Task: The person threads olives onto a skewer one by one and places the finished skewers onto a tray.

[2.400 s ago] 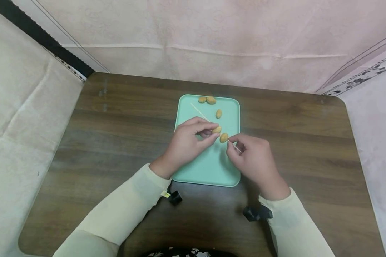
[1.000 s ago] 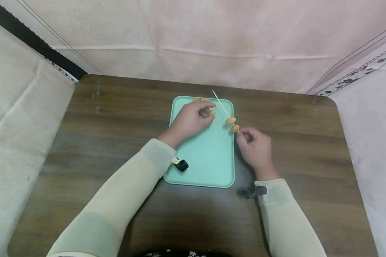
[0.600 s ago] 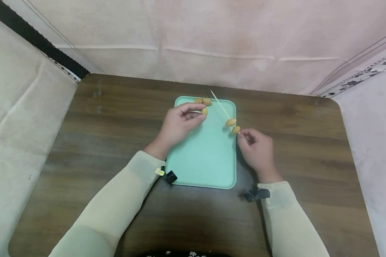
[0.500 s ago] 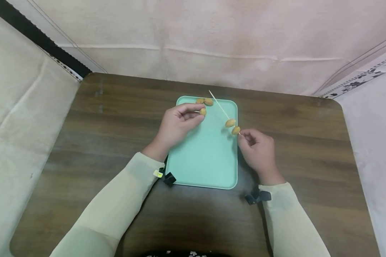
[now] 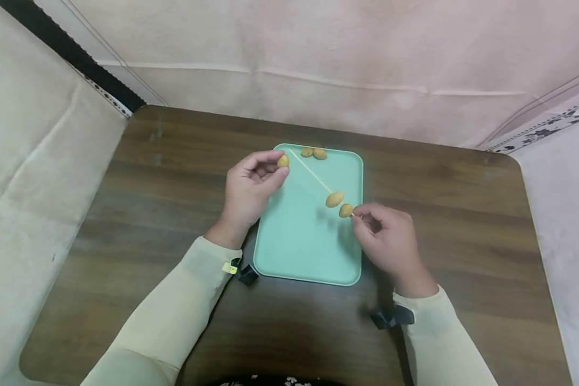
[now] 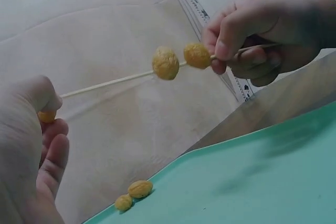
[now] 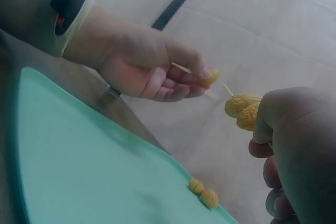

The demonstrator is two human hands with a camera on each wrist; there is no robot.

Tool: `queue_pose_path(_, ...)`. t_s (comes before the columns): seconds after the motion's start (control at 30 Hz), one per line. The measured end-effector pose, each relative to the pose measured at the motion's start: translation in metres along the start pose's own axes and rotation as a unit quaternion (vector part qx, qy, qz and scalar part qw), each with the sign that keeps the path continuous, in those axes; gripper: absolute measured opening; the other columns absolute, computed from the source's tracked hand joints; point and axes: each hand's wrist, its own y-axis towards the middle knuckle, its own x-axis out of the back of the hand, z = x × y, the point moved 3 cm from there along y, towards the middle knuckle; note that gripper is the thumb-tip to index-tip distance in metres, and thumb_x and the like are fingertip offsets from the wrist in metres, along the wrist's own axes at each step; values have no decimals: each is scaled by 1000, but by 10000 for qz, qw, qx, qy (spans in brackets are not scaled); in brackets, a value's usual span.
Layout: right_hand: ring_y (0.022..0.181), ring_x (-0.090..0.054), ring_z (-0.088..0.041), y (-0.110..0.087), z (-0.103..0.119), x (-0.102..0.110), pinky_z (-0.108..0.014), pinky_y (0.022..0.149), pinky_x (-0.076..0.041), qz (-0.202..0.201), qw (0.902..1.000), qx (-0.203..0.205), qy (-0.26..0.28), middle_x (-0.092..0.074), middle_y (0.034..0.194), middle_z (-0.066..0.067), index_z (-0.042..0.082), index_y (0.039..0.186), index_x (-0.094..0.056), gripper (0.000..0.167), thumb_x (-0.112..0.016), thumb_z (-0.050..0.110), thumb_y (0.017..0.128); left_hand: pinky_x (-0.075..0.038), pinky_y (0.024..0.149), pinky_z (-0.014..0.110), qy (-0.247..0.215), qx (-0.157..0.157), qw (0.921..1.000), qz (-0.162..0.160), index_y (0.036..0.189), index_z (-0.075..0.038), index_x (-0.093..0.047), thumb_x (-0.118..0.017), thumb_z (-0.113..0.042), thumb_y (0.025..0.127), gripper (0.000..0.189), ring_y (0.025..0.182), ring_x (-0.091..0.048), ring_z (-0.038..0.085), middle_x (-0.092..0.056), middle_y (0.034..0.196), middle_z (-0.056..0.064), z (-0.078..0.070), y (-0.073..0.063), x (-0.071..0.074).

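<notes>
A thin wooden skewer (image 5: pixel 311 172) slants over the tray, carrying two wrinkled yellow-brown oval pieces that look like dried fruit. One threaded piece (image 5: pixel 334 199) is further up; the other threaded piece (image 5: pixel 346 210) sits close to my right hand (image 5: pixel 388 241). That hand pinches the skewer near its lower end with thumb and forefinger. Between thumb and fingertips my left hand (image 5: pixel 251 185) pinches a third piece (image 5: pixel 283 161), partly covered by the thumb in the left wrist view. The skewer's far tip reaches close to this piece. Inside the tray's far edge lie two loose pieces (image 6: pixel 140 189).
A mint-green rectangular tray (image 5: pixel 309 268) lies on the brown wooden table (image 5: pixel 173 214), below both hands. Pale cloth (image 5: pixel 318 64) hangs beyond the table's far edge. Each wrist carries a small dark camera, the left wrist camera (image 5: pixel 247 275) being near the tray's front left corner.
My left hand left the threaded pieces, took a loose piece from the tray, and drew it leftward. My right hand first moved the skewer outward, then swung its tip left toward the left hand.
</notes>
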Motion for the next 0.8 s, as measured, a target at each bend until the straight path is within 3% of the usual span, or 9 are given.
queue_pose_path(0.3, 65, -54, -9, -4, 9, 1, -16, 60, -44, 329, 9994, 69, 59, -63, 70, 6, 6, 97, -84, 8, -78, 3, 93, -68, 87, 25, 176, -312, 9985, -416, 126, -1, -77, -89, 0, 95, 32, 95, -79, 18, -79, 116, 11, 3, 2, 10)
queue_pose_path(0.8, 64, -51, -9, -5, 10, 3, -18, 58, -41, 494, 9987, 155, -33, -58, 69, 8, 8, 97, -84, 8, -77, 5, 94, -69, 96, 32, -352, -433, 9984, -90, 128, 3, -72, -78, 5, 103, 26, 104, -81, 16, -77, 118, 5, 10, 0, 9)
